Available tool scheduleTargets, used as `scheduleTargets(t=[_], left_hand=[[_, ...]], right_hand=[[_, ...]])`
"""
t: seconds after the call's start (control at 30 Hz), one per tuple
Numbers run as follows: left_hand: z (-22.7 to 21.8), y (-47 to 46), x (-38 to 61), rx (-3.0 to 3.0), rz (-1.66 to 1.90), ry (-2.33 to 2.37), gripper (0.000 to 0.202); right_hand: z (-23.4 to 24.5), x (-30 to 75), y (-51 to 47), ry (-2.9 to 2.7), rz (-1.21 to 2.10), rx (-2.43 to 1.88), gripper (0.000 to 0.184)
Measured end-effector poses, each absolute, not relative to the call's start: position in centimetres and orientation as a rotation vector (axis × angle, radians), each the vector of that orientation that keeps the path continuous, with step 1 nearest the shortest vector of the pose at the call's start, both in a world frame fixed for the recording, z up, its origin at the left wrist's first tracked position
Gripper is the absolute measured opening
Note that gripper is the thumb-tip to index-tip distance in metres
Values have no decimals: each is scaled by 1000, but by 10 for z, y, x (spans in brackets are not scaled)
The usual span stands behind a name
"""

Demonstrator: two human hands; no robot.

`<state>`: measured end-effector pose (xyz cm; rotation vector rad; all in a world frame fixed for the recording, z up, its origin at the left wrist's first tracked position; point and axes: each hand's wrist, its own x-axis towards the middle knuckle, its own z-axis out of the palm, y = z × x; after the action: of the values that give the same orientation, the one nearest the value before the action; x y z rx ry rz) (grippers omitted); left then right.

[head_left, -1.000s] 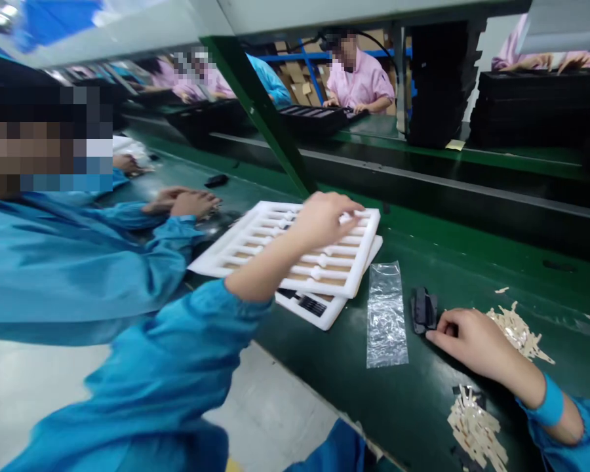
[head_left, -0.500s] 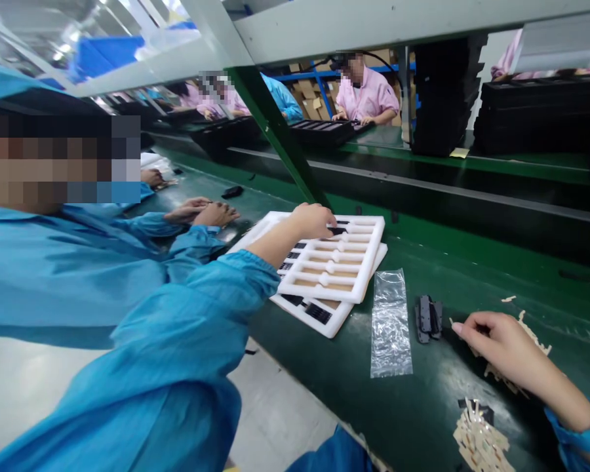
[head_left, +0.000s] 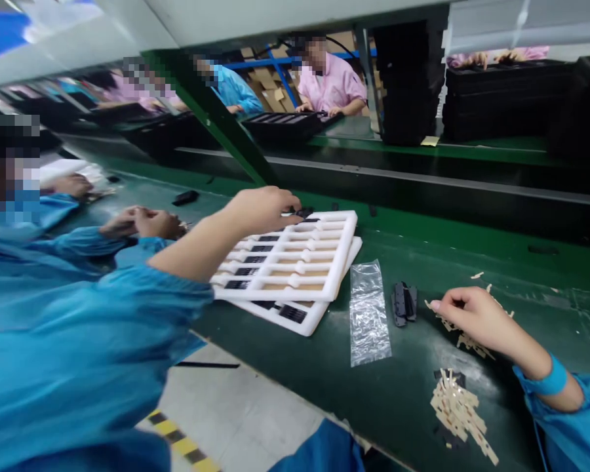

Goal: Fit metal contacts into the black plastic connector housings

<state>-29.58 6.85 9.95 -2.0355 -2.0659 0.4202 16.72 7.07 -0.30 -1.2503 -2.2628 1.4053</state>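
My left hand [head_left: 265, 208] reaches over the far edge of a white foam tray [head_left: 344, 259], its fingers closed on a small black plastic part [head_left: 303, 212]. Several black pieces fill slots on the tray's left side, while the right-hand slots show a brown bottom. Beneath it lies a second white tray [head_left: 319, 314], turned at an angle. My right hand [head_left: 479, 318] pinches a thin beige strip [head_left: 429, 305] between thumb and forefinger, above scattered beige strips [head_left: 474, 346]. Left of that hand, a few dark grey plastic parts [head_left: 404, 303] sit together on the green bench.
A clear plastic bag [head_left: 370, 314] lies flat beside the trays. Nearer me is a heap of beige strips [head_left: 457, 406]. A co-worker in blue [head_left: 69, 282] works close on the left. A green post [head_left: 211, 124] slants down behind the trays; black trays [head_left: 408, 85] are stacked across the bench.
The view has swung rightward, so the scene sits farther left. My left hand has risen slightly toward the tray's far edge, still with the black part. My right hand keeps its pinch.
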Motion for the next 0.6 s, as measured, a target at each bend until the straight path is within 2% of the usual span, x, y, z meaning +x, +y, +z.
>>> scheduleTargets(t=[0.1, 0.17, 0.27, 0.33, 0.47, 0.5, 0.6], left_hand=[[106, 44, -253, -2093, 291, -1951, 40], [96, 21, -209, -2320, 155, -1699, 36], [68, -17, -136, -2610, -109, -1146, 27], [48, -37, -98, -2689, -169, -991, 21], [18, -52, -66, -2862, -182, -1078, 22], [15, -50, -70, -2880, -155, -1115, 21], [23, -27, -109, -2828, -38, -1416, 37]], right_hand=[[-4, 165, 71, -2221, 1463, -1225, 48], [-2, 162, 68, -2157, 1576, -1213, 49], [1, 155, 55, -2048, 1923, -1153, 55], [2, 150, 45, -1996, 2176, -1127, 57], [-7, 149, 36, -1911, 2325, -1283, 38], [-11, 151, 37, -1914, 2306, -1319, 31], [-21, 156, 43, -2068, 2065, -1357, 16]])
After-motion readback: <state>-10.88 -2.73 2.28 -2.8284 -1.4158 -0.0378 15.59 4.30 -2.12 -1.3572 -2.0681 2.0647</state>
